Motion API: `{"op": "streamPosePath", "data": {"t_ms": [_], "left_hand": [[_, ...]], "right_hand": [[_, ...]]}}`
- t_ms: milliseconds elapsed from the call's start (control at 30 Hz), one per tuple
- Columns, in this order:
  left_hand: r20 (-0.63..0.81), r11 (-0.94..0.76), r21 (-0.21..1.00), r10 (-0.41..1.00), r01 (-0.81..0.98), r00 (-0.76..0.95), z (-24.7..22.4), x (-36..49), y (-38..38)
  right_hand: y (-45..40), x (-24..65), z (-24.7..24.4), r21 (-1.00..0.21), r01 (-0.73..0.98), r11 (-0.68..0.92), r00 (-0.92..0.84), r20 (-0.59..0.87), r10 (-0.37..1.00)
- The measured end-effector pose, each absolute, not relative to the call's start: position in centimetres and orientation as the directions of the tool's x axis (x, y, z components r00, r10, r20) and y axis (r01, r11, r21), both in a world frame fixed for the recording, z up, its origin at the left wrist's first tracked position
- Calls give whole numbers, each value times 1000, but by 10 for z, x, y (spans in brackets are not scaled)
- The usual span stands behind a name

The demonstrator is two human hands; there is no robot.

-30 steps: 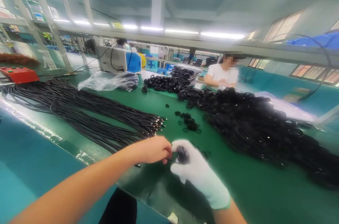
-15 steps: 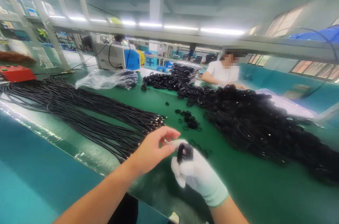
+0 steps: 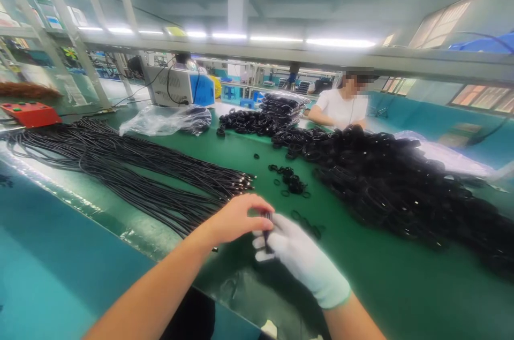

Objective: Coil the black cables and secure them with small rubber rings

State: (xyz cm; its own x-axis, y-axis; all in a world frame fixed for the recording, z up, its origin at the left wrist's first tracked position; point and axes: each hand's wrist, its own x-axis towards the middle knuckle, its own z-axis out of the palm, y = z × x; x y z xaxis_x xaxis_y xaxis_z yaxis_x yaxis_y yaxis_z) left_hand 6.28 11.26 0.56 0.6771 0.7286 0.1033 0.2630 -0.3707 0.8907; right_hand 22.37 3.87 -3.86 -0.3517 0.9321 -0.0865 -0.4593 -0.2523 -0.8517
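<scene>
A small black coiled cable (image 3: 267,218) is upright between my two hands, seen nearly edge-on. My right hand (image 3: 295,249), in a white glove, is closed around it from the right. The bare fingers of my left hand (image 3: 235,219) reach over its top, with thumb and fingertips closed on the near side. Just beyond the hands, several loose black rings (image 3: 296,184) lie on the green table mat (image 3: 241,150). To the left, long straight black cables (image 3: 160,174) lie side by side, their metal-tipped ends (image 3: 243,182) close to my left hand.
A large heap of black coiled cables (image 3: 381,179) covers the right side. Behind it, a person in a white shirt (image 3: 341,107) sits across the table. A clear plastic bag (image 3: 155,121), a grey-blue machine (image 3: 180,85) and a red control box (image 3: 30,114) stand along the back left.
My right hand has turned the coil from facing me to nearly edge-on. My left fingers have come down from beside it onto its top.
</scene>
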Motion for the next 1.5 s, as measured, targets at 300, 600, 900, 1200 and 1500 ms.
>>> {"op": "streamPosePath", "data": {"t_ms": [300, 600, 900, 1200, 1500], "left_hand": [[-113, 28, 984, 866, 179, 487, -5, 67, 72], [-114, 69, 992, 853, 106, 510, -14, 66, 71], [407, -504, 747, 862, 433, 302, -25, 65, 73], [280, -383, 872, 901, 305, 331, -13, 66, 91], [476, -483, 675, 863, 558, 172, -46, 47, 107]], "right_hand": [[37, 223, -30, -897, -393, -200, -384, -37, 923], [36, 218, -40, -852, -465, -242, -395, -45, 918], [32, 212, -42, -857, -451, -247, -414, -44, 909], [36, 220, -44, -705, -620, -345, -464, -26, 886], [39, 231, -25, -795, -565, -219, -288, -59, 956]]}}
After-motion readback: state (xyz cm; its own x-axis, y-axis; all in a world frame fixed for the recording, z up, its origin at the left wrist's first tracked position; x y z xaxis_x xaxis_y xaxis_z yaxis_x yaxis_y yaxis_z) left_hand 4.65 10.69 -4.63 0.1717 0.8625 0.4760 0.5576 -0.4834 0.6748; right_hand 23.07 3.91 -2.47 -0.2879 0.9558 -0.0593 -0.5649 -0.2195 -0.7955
